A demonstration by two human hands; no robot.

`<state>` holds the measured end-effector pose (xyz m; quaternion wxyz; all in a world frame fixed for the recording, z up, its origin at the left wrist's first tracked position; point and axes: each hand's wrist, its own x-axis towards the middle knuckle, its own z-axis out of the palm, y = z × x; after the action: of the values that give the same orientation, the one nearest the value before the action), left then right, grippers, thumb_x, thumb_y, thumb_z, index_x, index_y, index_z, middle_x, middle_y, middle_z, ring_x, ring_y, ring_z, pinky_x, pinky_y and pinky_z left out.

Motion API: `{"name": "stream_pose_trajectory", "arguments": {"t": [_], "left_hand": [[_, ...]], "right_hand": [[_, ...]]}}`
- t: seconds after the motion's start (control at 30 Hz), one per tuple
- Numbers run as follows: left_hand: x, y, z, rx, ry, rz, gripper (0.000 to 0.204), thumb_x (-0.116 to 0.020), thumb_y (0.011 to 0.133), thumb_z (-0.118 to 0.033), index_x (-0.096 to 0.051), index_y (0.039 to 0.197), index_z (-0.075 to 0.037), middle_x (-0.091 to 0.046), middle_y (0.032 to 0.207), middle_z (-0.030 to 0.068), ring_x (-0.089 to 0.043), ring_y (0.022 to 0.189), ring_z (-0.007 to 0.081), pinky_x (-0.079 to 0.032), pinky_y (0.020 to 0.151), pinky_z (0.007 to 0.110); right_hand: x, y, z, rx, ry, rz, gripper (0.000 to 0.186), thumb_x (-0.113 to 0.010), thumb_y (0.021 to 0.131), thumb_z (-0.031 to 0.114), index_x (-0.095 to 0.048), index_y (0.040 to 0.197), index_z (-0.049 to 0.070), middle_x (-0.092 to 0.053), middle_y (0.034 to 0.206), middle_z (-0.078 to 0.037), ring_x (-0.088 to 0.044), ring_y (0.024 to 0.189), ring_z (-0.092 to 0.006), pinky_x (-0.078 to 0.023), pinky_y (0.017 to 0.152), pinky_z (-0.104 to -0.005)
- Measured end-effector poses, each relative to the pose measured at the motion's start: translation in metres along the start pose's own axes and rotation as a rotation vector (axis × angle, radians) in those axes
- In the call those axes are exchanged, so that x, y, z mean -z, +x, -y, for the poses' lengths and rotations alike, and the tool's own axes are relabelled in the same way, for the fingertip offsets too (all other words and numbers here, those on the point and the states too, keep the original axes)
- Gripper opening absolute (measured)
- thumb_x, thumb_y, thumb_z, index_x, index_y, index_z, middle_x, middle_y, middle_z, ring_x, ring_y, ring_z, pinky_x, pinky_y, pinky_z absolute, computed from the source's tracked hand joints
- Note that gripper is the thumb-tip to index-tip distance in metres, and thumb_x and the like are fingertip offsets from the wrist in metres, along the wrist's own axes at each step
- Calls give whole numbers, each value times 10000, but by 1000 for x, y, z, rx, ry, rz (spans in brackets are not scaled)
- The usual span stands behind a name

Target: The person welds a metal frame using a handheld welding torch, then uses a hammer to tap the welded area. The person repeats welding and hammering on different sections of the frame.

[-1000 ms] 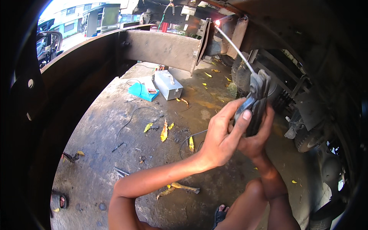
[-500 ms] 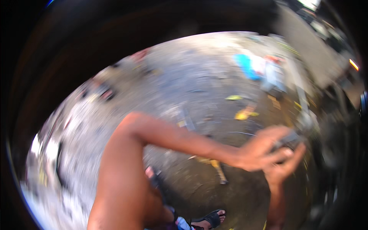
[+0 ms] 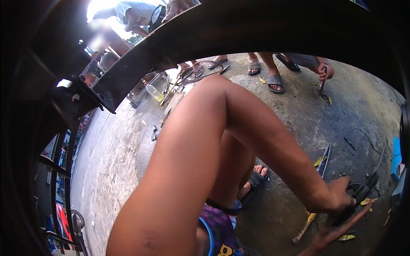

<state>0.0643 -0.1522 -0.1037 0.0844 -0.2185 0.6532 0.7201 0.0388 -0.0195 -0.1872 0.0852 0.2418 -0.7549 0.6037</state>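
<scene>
At the lower right, a black tool (image 3: 362, 192) with a thin rod sticking out of its far end is between my hands; its exact kind is unclear. The fingers of my left hand (image 3: 339, 195) are closed round its side. Below it, my right hand (image 3: 335, 230) is blurred, with a finger stretched along the tool's near black part. What its other fingers do is hidden. Two thin grey metal rods (image 3: 326, 162) lie on the ground just beyond my left hand.
A dark metal beam (image 3: 256, 27) crosses overhead. Beyond it, a co-worker's hand (image 3: 326, 71) holds a metal hand tool to the ground, near sandalled feet (image 3: 275, 84). A bottle with yellow liquid (image 3: 153, 92), a blue piece (image 3: 396, 158) and yellow leaves (image 3: 347, 237) lie on the concrete.
The view has swung, bringing the beam and other people into sight. My hands, with the dark tool, now show lower and farther right. The tool's thin rod now shows clearly.
</scene>
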Motion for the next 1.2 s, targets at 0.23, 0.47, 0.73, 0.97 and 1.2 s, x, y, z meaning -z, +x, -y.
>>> {"name": "stream_pose_trajectory", "arguments": {"t": [0.23,0.47,0.73,0.97,1.2], "left_hand": [[12,31,28,-270,-7,15,829,-696,877,-269,-225,1499,15,-391,1456,271,-415,1354,357,-334,1136,400],[41,109,26,-121,106,181,795,-745,847,-223,-307,1425,101,-619,1211,200,-671,936,224,-509,902,354],[84,124,-4,-200,264,123,604,-720,868,-284,-460,1337,-5,-610,1180,77,-581,1073,186,-411,1003,338],[108,122,-6,-160,88,-20,365,-668,914,-152,-551,1253,-87,-608,1107,7,-591,1005,107,-438,931,276],[84,128,-18,-188,-78,23,793,-772,829,-125,-291,1444,14,-630,1105,89,-608,1026,170,-432,946,340]], "right_hand": [[-14,-9,30,-130,140,36,826,-608,914,321,-165,1564,69,-455,1376,-241,-454,1302,-330,-333,1085,-436],[16,23,-17,-124,146,338,888,-755,831,208,-239,1526,10,-503,1384,-273,-533,1262,-308,-405,1054,-372],[117,-21,-141,-688,-961,870,427,-726,835,381,-677,1055,18,-711,971,-195,-689,901,-368,-544,796,-466],[12,-122,-235,-511,-991,604,530,-778,789,369,-581,1141,26,-681,983,-162,-693,935,-356,-544,774,-473],[-7,-142,-259,-584,-1005,506,608,-739,771,213,-464,1242,-56,-602,1087,-220,-642,937,-396,-518,794,-505]]}}
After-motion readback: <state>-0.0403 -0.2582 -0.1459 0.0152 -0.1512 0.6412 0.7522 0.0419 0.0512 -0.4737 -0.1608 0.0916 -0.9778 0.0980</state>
